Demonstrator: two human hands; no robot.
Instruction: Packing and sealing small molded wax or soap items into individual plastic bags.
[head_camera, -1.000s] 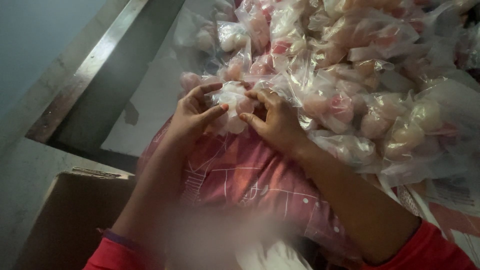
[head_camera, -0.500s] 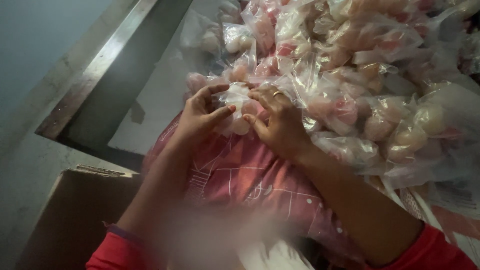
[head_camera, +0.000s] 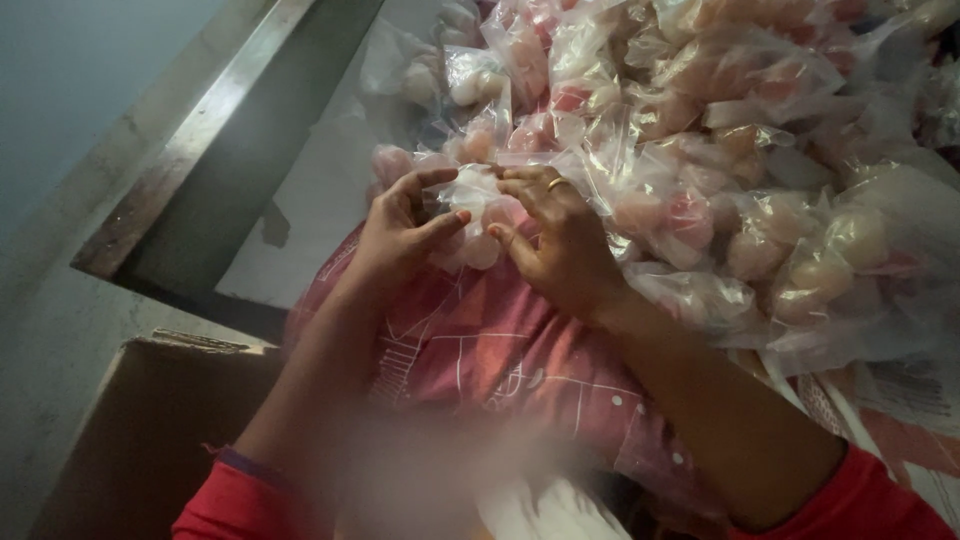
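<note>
My left hand (head_camera: 400, 225) and my right hand (head_camera: 560, 240) both grip one small clear plastic bag (head_camera: 470, 205) holding pale pink and white round pieces. The bag sits between my thumbs and fingertips, in front of a big heap of similar filled bags (head_camera: 720, 170). A ring shows on a finger of my right hand. Both arms wear red sleeves. Beneath my hands lies a pink patterned cloth (head_camera: 480, 350).
A brown cardboard box (head_camera: 130, 440) stands at the lower left. A dark metal-edged frame (head_camera: 210, 150) runs diagonally along the left, beside a grey wall. The heap of bags fills the upper right.
My hands hold the same bag in nearly the same place. Their fingers have shifted slightly on it, and the view has drifted a little.
</note>
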